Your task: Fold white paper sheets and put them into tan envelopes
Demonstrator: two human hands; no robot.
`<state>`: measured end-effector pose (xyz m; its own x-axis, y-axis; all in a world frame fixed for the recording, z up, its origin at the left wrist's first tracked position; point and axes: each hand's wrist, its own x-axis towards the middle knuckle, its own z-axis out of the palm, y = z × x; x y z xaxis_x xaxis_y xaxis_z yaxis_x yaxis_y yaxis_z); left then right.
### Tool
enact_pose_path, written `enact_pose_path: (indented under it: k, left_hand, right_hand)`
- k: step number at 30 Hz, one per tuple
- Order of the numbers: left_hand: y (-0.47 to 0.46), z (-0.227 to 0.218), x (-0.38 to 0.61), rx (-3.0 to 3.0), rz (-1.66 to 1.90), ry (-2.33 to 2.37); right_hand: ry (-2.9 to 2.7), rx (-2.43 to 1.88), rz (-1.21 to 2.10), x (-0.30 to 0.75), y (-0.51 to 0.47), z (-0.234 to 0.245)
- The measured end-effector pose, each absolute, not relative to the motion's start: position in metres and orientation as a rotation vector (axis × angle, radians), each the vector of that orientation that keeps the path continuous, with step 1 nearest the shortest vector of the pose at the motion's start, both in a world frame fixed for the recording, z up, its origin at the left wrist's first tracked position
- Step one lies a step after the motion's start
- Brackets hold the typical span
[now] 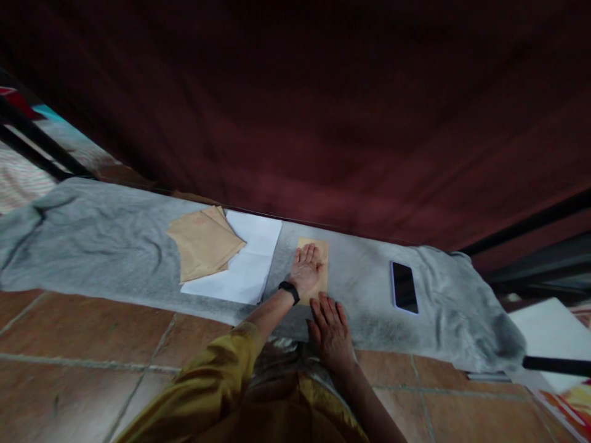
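My left hand (305, 269), with a dark band on its wrist, lies flat with the fingers stretched out on a brown paper envelope (322, 286). The envelope rests on a grey cloth (364, 277) and is partly covered by that hand. Close to its near edge, my right hand (331, 331) is laid down with the fingers spread; its fingertips are at the lower right corner. A fanned pile of similar brown envelopes (207, 241) sits to the left, overlapping white paper sheets (249, 267).
A phone (404, 287) with a dark screen and light purple edge lies on the cloth at right. Behind the cloth hangs a dark red curtain (295, 154). Black bars (535, 221) stand at both sides. Tiled floor (87, 326) runs along the near edge.
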<state>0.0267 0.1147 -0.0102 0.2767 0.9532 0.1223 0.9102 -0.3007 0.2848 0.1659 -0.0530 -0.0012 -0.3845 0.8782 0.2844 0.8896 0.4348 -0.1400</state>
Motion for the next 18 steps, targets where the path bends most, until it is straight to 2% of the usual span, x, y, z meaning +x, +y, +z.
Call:
enact_pose_path:
  k: [5,18]
  left_hand:
    - [0.109,-0.008,0.034,2.486,0.37,1.554]
    - [0.081,-0.016,-0.001,2.498,0.539,1.685]
  right_hand:
    - [-2.361,-1.518,-0.056,0.165,-0.053,-0.001]
    - [-2.377,-1.512,-0.054,0.166,-0.053,-0.001]
